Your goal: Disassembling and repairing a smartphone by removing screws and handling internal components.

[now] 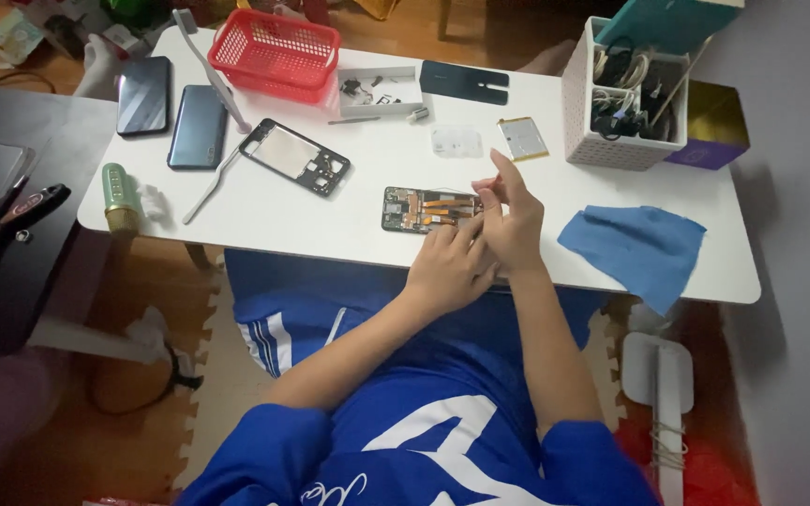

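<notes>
Opened phone body (pixel 428 209) lies flat on the white table (pixel 377 244), back off, boards and orange flex cables exposed. Its right end sits under the fingertips of both hands, its left end juts out well clear of them.

Left hand (pixel 450 267): fingers together, curled down onto the phone's right end. Whether they pinch a part or only press, I cannot tell. Right hand (pixel 515 220): touching the left, thumb and forefinger drawn close at the same end, other fingers raised and slightly apart. Anything held between them is too small to see.

Risks as I judge them, biggest item first:
- Table: the phone sits near the front edge, just ahead of the knuckles. A slip towards the body could drag it off.
- Blue cloth (pixel 637 245), right of the right hand, overhangs the edge. A forearm could snag it and sweep it down.
- Phone body: only the right end is pinned. A sideways pull could pivot the free end.
- Detached frame (pixel 294 156), well left of the fingers, and the flat battery-like part (pixel 521 138) just beyond the raised fingertips could both get knocked by a wide reach.
- Flex cables: bare fingers right on them. A tug could tear or crease one.
- Small parts, if any are loose, could flick off unseen. Dim light won't help.
</notes>
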